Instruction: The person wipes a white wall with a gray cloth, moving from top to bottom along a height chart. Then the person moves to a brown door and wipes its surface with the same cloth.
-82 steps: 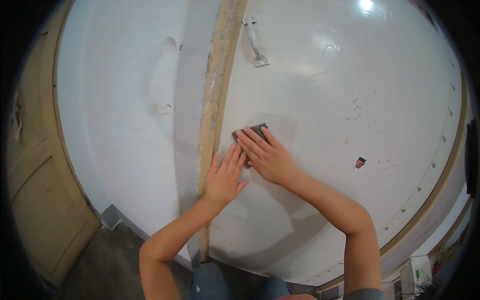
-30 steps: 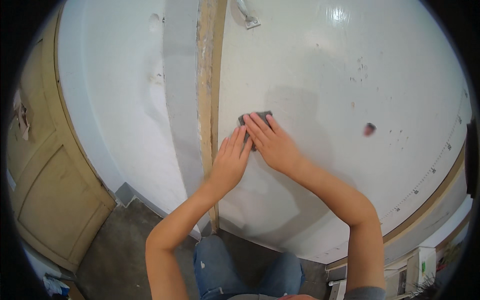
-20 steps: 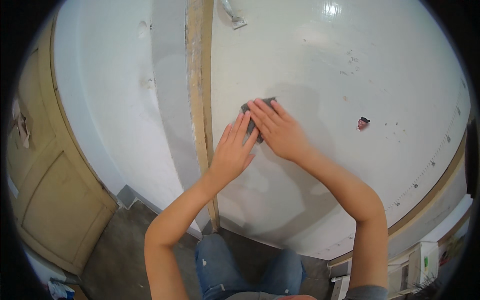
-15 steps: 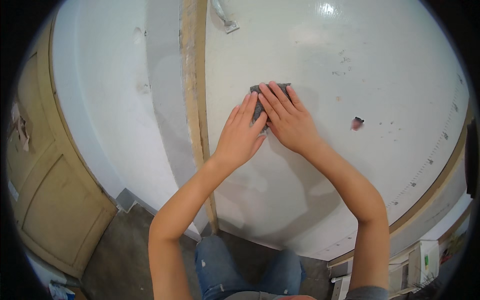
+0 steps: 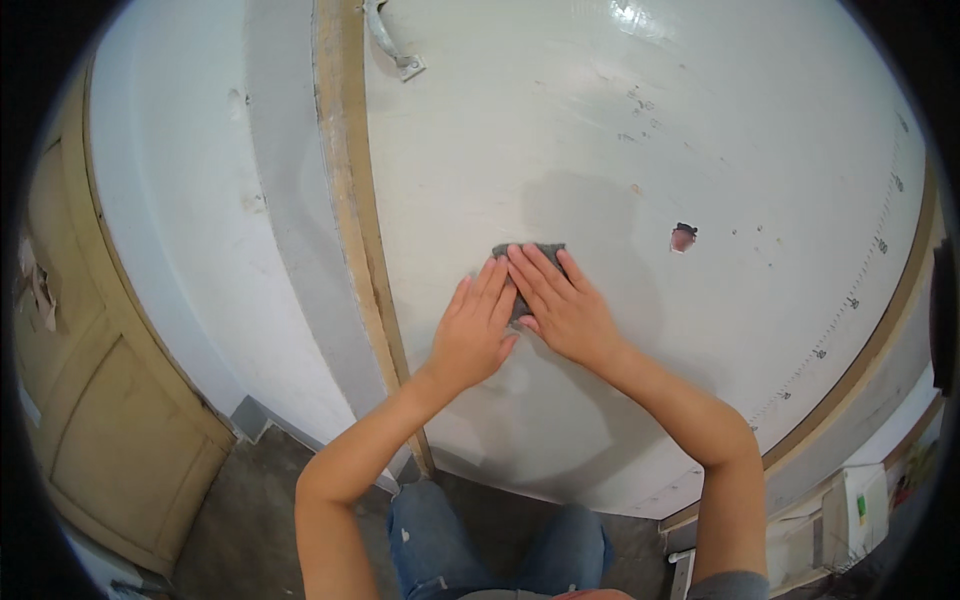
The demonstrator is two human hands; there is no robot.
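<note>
A small dark grey cloth point(image 5: 540, 252) is pressed against the white door panel point(image 5: 480, 150). My right hand point(image 5: 570, 315) lies flat over most of it, with its fingers stretched up and slightly apart. Beside it, my left hand point(image 5: 475, 330) also rests flat, its fingertips on the cloth's left edge and its thumb pointing toward the right hand. Neither hand is closed round the cloth. Only the cloth's top edge and a strip between the hands show; the rest is hidden.
A metal pull handle point(image 5: 395, 45) is on the door's upper left. Right of my hands is a ragged hole point(image 5: 683, 238). A wooden frame strip point(image 5: 350, 190) edges the door on the left. Farther left stands a yellowish panelled door point(image 5: 120, 440); a pale appliance point(image 5: 855, 510) sits low right.
Both hands and the cloth have slid down the door together. The view has shifted a little, so the handle and hole appear farther left.
</note>
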